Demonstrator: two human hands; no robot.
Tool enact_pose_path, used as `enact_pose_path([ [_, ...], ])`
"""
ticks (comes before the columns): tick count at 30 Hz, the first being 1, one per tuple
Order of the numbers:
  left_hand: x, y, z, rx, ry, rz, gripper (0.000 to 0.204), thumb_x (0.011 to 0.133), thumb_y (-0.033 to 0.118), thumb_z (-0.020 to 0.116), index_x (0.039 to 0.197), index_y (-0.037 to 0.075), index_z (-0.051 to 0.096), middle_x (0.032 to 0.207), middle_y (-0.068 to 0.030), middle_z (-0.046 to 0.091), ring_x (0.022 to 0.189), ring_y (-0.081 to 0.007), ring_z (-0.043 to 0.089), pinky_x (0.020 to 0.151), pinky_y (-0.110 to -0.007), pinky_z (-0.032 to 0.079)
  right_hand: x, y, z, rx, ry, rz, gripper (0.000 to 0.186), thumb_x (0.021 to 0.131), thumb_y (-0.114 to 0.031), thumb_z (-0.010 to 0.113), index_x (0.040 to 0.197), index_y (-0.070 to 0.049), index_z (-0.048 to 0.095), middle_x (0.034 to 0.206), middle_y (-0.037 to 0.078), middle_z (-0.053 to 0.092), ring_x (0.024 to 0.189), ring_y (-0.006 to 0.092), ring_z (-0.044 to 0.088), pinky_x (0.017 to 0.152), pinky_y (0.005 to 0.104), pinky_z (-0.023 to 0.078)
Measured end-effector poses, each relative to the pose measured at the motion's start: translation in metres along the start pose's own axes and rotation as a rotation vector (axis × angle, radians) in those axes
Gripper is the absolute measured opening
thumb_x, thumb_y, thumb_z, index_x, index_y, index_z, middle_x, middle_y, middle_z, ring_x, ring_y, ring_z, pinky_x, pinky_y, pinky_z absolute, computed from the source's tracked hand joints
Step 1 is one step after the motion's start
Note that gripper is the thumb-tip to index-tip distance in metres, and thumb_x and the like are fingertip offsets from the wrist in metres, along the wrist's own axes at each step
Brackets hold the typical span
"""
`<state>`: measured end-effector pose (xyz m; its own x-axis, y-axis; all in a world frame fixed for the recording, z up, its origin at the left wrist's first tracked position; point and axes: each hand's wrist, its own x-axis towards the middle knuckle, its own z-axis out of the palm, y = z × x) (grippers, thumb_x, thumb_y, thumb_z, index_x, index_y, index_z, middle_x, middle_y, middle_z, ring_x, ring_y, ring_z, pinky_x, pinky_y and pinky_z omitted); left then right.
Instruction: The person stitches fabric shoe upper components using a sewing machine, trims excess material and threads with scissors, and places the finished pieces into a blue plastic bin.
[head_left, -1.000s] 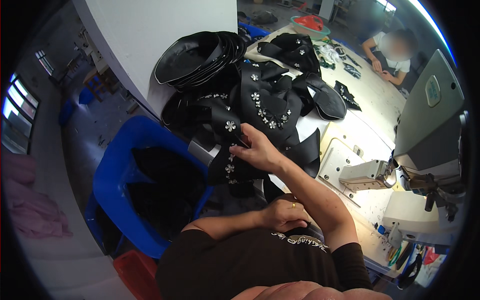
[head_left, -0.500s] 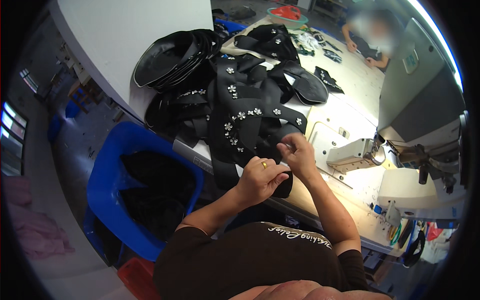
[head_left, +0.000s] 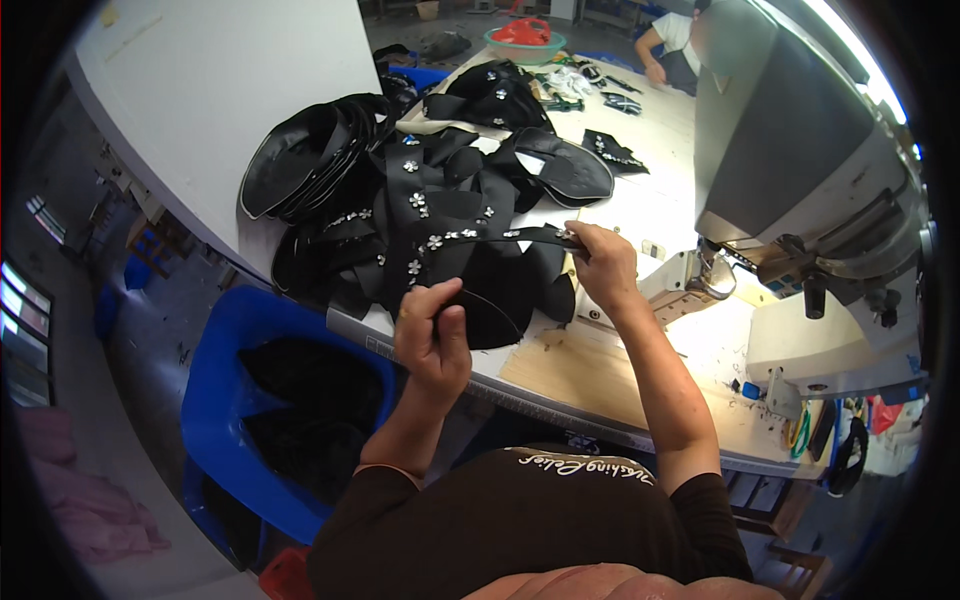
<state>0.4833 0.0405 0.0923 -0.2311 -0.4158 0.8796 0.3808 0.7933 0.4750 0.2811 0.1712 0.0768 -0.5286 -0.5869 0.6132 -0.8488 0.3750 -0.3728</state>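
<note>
My right hand (head_left: 605, 265) pinches the end of a black strap (head_left: 520, 236) set with silver flower ornaments and draws it out to the right above the pile. My left hand (head_left: 433, 338) is by the table's near edge, its thumb and forefinger apart, in front of a black piece with a curved, thinly edged rim (head_left: 490, 318). Nothing shows between its fingers. Around and beyond both hands lies a heap of black straps (head_left: 405, 190) with silver flowers. Some parts of the strap are lost among the others.
Nested black curved pieces (head_left: 310, 150) lean at the left by a white panel (head_left: 230, 90). A sewing machine (head_left: 800, 150) stands at the right. Below the table's left edge is a blue tub (head_left: 215, 400) holding black pieces. Across the table a co-worker's arm (head_left: 652, 55) rests near a green basin (head_left: 525, 45).
My hands have moved apart: the right went up with the strap end, the left shifted left and loosened. The view has turned, and the black piece near my hands now lies farther onto the table.
</note>
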Motion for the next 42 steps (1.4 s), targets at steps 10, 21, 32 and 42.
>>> enact_pose_path([
  [10, -0.002, 0.033, 0.095, -0.319, -0.530, -0.022, 0.022, 0.083, 0.000, 0.065, 0.105, 0.001, 0.066, 0.093, -0.0080, 0.060, 0.072, -0.0159, 0.054, 0.063, -0.026, 0.043, -0.084, -0.033, -0.094, 1.106, -0.092, 0.573, 0.016, 0.094, -0.015, 0.058, 0.094, 0.002, 0.061, 0.072, -0.005, 0.055, 0.063, 0.0021, 0.046, 0.056, 0.0177, 0.039],
  [21, -0.040, 0.057, 0.136, -0.549, -0.833, -0.544, 0.015, 0.090, 0.011, 0.061, 0.101, 0.001, 0.066, 0.086, -0.0069, 0.064, 0.078, -0.0165, 0.055, 0.073, -0.026, 0.045, -0.140, -0.022, -0.105, 0.972, 0.238, 0.586, 0.013, 0.096, -0.009, 0.054, 0.098, 0.002, 0.060, 0.074, -0.006, 0.051, 0.067, 0.0018, 0.041, 0.059, 0.0171, 0.036],
  [32, -0.023, 0.075, 0.135, -0.554, -0.653, -0.227, 0.017, 0.088, 0.000, 0.060, 0.104, 0.000, 0.065, 0.085, -0.0071, 0.059, 0.073, -0.0152, 0.055, 0.065, -0.024, 0.044, -0.132, -0.037, -0.134, 0.726, 0.082, 0.566, 0.019, 0.094, -0.016, 0.058, 0.091, 0.003, 0.061, 0.068, -0.001, 0.057, 0.056, 0.0052, 0.052, 0.050, 0.0197, 0.042],
  [42, 0.002, 0.070, 0.152, -0.687, -0.708, -0.166, 0.022, 0.088, -0.002, 0.059, 0.109, 0.003, 0.066, 0.086, -0.0055, 0.059, 0.073, -0.0131, 0.054, 0.065, -0.023, 0.043, -0.124, -0.019, -0.137, 1.370, 0.106, 0.776, 0.019, 0.095, -0.020, 0.058, 0.087, -0.003, 0.059, 0.063, -0.002, 0.053, 0.052, 0.0042, 0.046, 0.045, 0.0192, 0.037],
])
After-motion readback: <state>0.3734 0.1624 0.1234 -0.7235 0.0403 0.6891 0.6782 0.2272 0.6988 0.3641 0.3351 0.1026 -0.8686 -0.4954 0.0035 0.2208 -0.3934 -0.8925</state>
